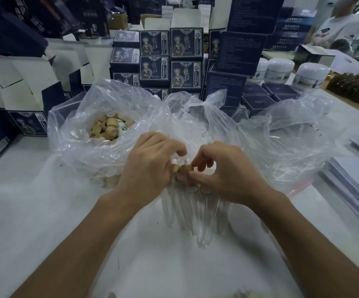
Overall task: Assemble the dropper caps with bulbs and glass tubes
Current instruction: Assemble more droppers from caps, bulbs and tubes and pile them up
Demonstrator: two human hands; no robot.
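Note:
My left hand [150,162] grips a wooden dropper cap [174,168] with a white bulb on top and a glass tube hanging below. My right hand [219,171] pinches a second wooden cap [186,168] right beside it, fingers curled round it. Below both hands, several assembled droppers with glass tubes [195,211] lie fanned out on the white table [45,211], tips pointing toward me. A clear plastic bag [77,134] to the left holds several loose wooden caps [107,127]. White bulbs [206,134] lie in a second bag behind my hands.
Dark printed boxes [170,59] are stacked behind the bags, with open cartons [23,80] at the left. White jars [311,75] stand at the back right. Stacks of paper sheets [354,186] lie at the right edge. A person [337,26] is at the far right.

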